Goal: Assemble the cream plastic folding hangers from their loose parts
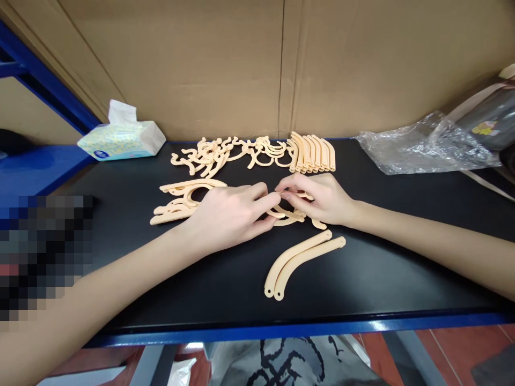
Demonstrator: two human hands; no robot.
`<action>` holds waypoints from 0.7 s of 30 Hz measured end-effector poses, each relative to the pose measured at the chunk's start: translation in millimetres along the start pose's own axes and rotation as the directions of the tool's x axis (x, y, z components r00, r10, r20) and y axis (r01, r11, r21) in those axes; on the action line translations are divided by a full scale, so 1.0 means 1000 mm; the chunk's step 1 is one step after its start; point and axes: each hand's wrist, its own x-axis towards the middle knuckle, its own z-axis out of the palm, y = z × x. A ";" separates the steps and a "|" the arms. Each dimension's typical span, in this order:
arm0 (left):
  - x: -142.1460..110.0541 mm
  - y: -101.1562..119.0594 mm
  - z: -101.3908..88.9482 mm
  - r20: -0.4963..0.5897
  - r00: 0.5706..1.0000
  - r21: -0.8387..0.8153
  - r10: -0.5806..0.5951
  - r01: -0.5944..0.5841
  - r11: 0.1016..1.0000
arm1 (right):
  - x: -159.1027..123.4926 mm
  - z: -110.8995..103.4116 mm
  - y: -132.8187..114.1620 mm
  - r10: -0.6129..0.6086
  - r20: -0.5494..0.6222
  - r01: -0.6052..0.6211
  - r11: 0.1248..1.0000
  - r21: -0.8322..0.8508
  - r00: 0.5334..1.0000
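My left hand [237,212] and my right hand [322,195] meet over the middle of the black table, fingers closed in a pinch around beige curved plastic pieces [287,219] that look like folding hanger parts. Fingers hide where those pieces join. Beside my left wrist lie some put-together beige pieces [173,214], looking like folded hangers. Two long curved hanger arms [300,262] with holes at their ends rest side by side nearer the table's front edge.
Behind my hands are a heap of small hooked pieces [209,155] and a row of stacked hanger arms [313,153]. A tissue pack [123,140] stands at back left, a clear plastic bag [418,147] lies at back right. Cardboard [193,69] walls the back.
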 end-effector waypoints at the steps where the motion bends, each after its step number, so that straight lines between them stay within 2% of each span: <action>1: -0.001 0.000 0.001 0.012 1.000 -0.020 -0.015 0.015 1.000 | 0.000 0.000 0.000 -0.009 -0.002 0.009 1.000 -0.009 1.000; 9: 0.000 -0.003 0.005 0.031 0.995 -0.132 -0.093 0.096 0.987 | 0.002 -0.003 -0.004 -0.133 -0.010 0.133 0.990 -0.056 0.991; 13: 0.000 -0.004 0.008 0.057 0.994 -0.164 -0.092 0.100 0.981 | 0.002 -0.003 -0.006 -0.185 -0.004 0.185 0.981 -0.053 0.983; 16: -0.001 -0.007 0.010 0.056 0.996 -0.199 -0.066 0.076 0.977 | 0.003 -0.003 -0.005 -0.178 0.003 0.178 0.984 -0.011 0.984; 21: -0.001 -0.010 0.010 0.012 0.999 -0.210 -0.046 0.047 0.977 | 0.003 -0.004 0.000 -0.106 0.109 0.095 0.991 0.097 0.988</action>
